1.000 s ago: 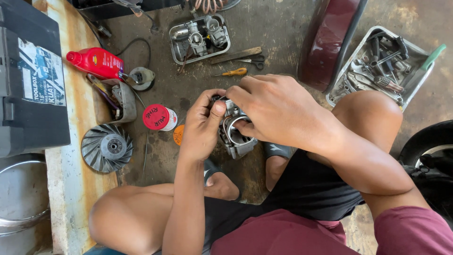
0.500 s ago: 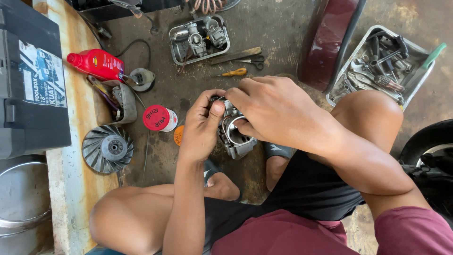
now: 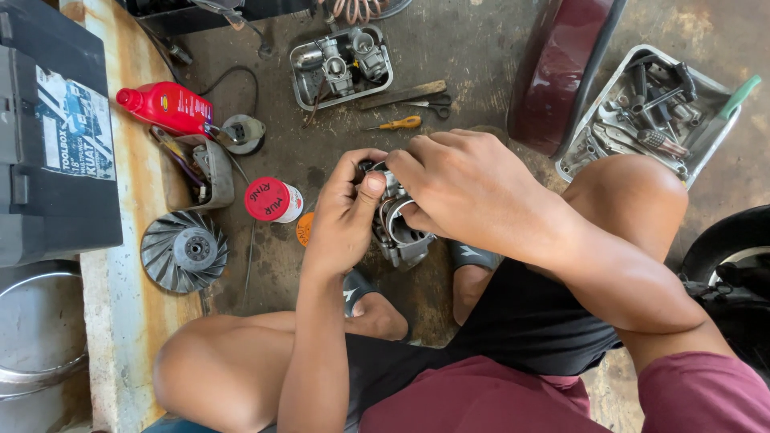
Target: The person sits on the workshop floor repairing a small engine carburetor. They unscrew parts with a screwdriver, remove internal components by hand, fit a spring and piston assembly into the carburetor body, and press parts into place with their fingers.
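barely shifted since half a second ago. left hand [image 3: 343,218] pinching the carburetor [image 3: 399,228] at nine o'clock, thumb on top; right hand [image 3: 464,186] clamped over it from two o'clock. held above the floor, between the knees. best kept steady, turned with fingertips only.

A repair workshop floor: stained concrete [image 3: 473,60], a metal tray of tools [image 3: 642,112] upper right, a black toolbox [image 3: 48,136] at left.

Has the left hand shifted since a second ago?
No. The left hand sits at the same spot beside the red-capped can, gripping the metal carburetor.
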